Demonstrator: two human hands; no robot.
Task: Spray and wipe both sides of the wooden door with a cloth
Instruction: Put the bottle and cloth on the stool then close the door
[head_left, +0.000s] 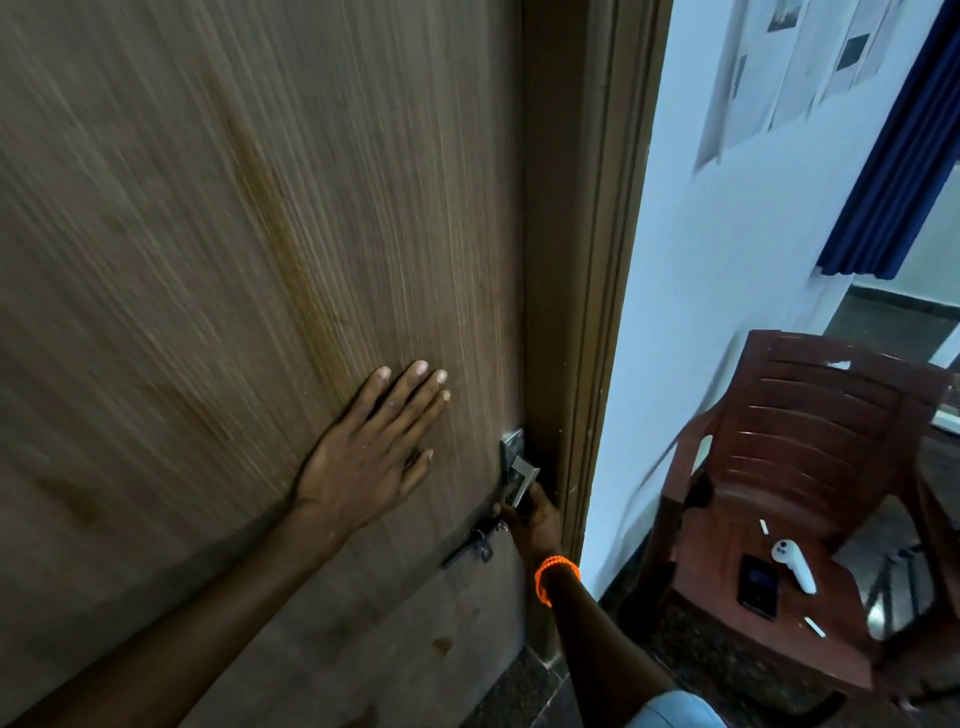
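Door (208, 260) is filling my view; I'm seeing left hand (371, 447) pressing flat on it, fingers spread, just beside right hand (532, 519) gripping the metal handle (519, 475). Chair (810, 467) sitting further right.

chair (810, 452) red-brown plastic | on seat: black phone (759, 585), white controller (793, 565)
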